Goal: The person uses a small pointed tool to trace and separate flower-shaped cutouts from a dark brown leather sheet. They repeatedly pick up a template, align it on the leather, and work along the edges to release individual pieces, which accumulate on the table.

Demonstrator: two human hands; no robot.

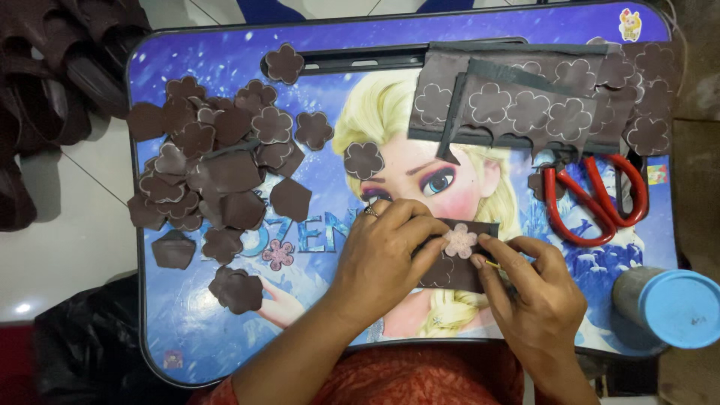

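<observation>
So from the head camera we're looking straight down at a small lap table with a blue cartoon print on top. Our left hand lies palm-down with the fingers curled loosely, pressing on the left end of a dark brown strip that sits near the front edge of the table. There's a ring on one finger. A pale pink flower template lies on top of that strip, and the left fingertips touch its left side.

Our right hand comes in from the right with thumb and forefinger pinched nearly closed, right at the flower's right edge. A thin yellow thing peeks out between the fingers (pencil or pin, we can't tell which).

Red-handled scissors lie on the right side of the table, well apart from both hands. Above them is a bigger brown sheet with flower outlines drawn on it. On the left half there's a loose pile of cut brown flowers, and single ones are scattered toward the middle, including one on the print above our left hand. A blue-lidded cup lies on its side at the table's right front corner.
</observation>
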